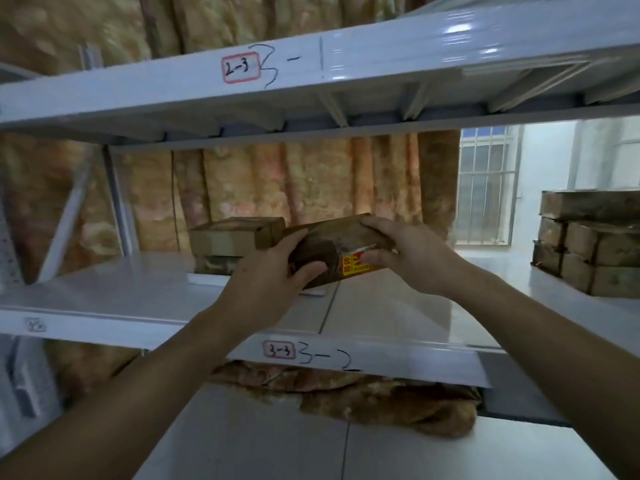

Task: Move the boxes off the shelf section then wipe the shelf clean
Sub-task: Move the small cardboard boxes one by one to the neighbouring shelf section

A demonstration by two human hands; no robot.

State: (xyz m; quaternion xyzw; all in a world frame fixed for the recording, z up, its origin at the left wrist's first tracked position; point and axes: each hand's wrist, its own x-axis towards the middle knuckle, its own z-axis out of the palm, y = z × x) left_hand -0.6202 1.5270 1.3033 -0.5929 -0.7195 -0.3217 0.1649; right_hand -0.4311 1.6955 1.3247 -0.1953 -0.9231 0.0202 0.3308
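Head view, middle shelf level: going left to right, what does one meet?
Flat brown cardboard box on the shelf → left hand → dark brown box with a yellow-and-red label, held in both hands → right hand → barred window → stack of brown boxes at far right.

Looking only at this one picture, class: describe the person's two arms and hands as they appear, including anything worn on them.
Both forearms are bare up to the picture's edge: no sleeves show. The left hand and right hand wear no gloves, and no rings, watch or wristband can be seen on either. Fingernails look short and unpainted, though the dim light leaves fine detail unclear.
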